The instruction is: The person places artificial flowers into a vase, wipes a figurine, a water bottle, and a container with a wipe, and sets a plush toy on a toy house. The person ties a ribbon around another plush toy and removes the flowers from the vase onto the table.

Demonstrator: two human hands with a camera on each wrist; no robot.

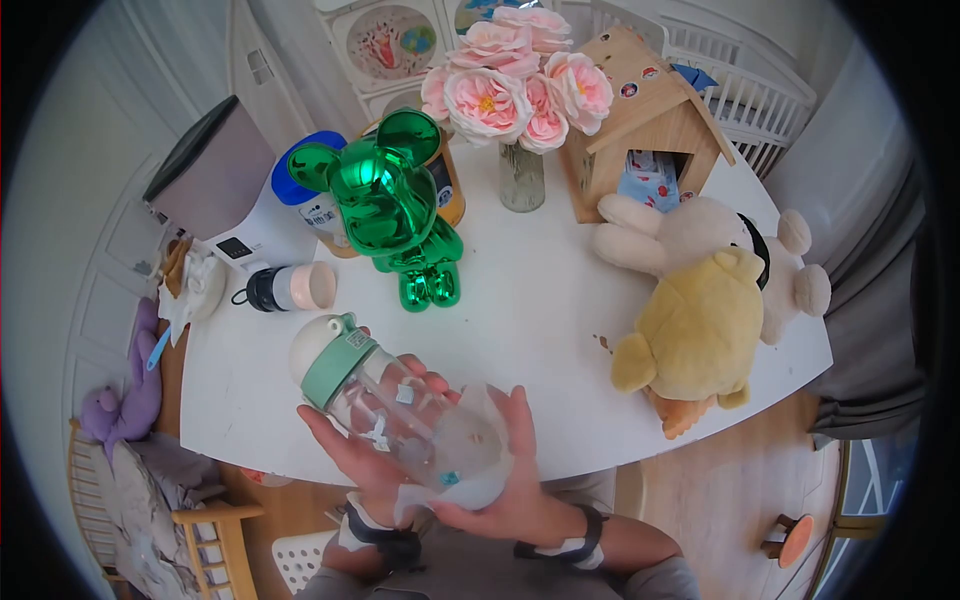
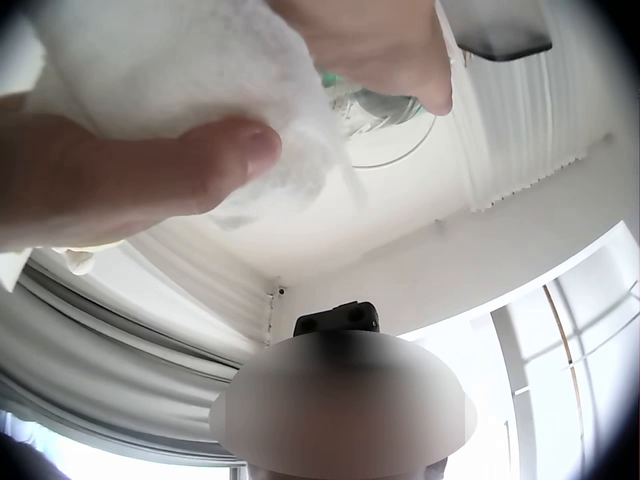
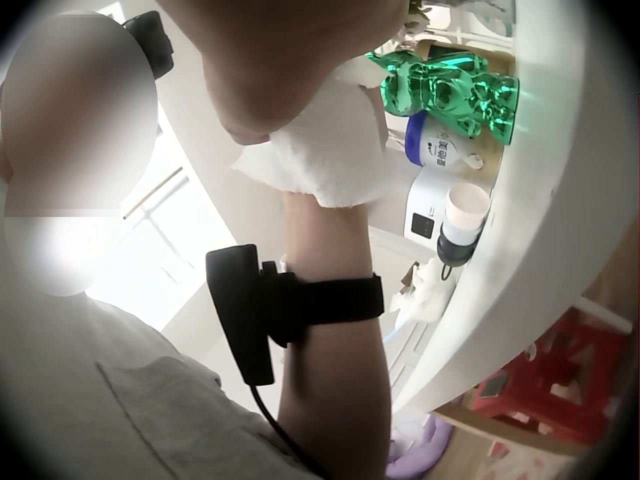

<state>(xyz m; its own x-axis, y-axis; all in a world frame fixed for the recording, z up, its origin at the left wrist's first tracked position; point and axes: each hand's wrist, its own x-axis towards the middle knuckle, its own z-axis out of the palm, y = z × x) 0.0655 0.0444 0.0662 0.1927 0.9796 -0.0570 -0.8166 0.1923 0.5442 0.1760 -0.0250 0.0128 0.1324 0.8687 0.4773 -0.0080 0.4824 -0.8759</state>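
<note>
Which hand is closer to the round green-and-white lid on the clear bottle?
Left. The left hand holds the clear bottle near the lid; the right hand is farther, holding white tissue at the bottle's base.

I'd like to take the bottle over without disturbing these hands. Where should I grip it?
Probably the green collar, coming from the person's far left. The bottle slants with its capped end that way, leaving the round collar largely exposed; the left hand cradles the clear body, and the right hand holds white tissue around its other end.
</note>
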